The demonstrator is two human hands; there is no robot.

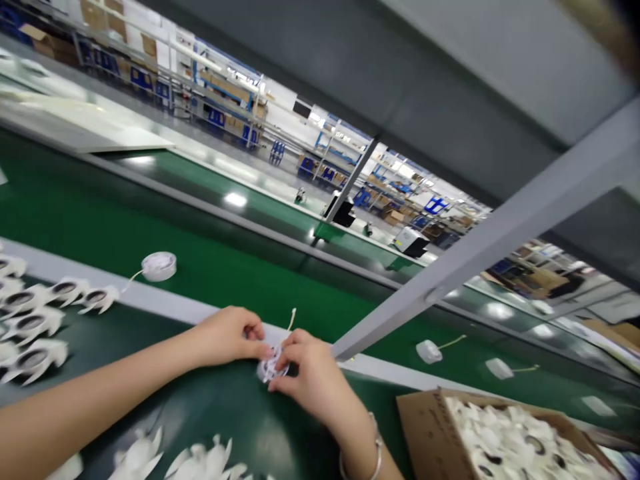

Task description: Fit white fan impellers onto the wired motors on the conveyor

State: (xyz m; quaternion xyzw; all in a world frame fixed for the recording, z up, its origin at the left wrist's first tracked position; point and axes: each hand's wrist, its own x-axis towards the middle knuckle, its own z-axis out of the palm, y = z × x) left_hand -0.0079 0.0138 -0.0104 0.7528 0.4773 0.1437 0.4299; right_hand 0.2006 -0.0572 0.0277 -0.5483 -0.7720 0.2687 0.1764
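At far left, at least 6 finned white parts (31,325) with dark round centres lie in rows on a green belt (210,250). A white disc (159,267) sits further along, with a thin cord trailing from it toward the nearest finned part. A grey strip (145,303) runs across the belt just behind the hands, and more white parts (140,457) lie at the bottom edge of the view.

The left hand (227,337) comes in from the left, and the right hand (313,370), a bracelet (375,453) on its wrist, comes up from below. Both grip narrowly, fingertips closed on 1 small white piece (270,367) held between them, low over the strip's near edge. Fingers cover much of it, so its long axis cannot be told. Its pale cord (291,320) points away from the person, past the strip, nearer the right hand.

Further right, 2 small white blocks (429,351) lie on the belt, a grey bar (450,280) crosses above, and a cardboard box (425,427) holds a heap of white parts.
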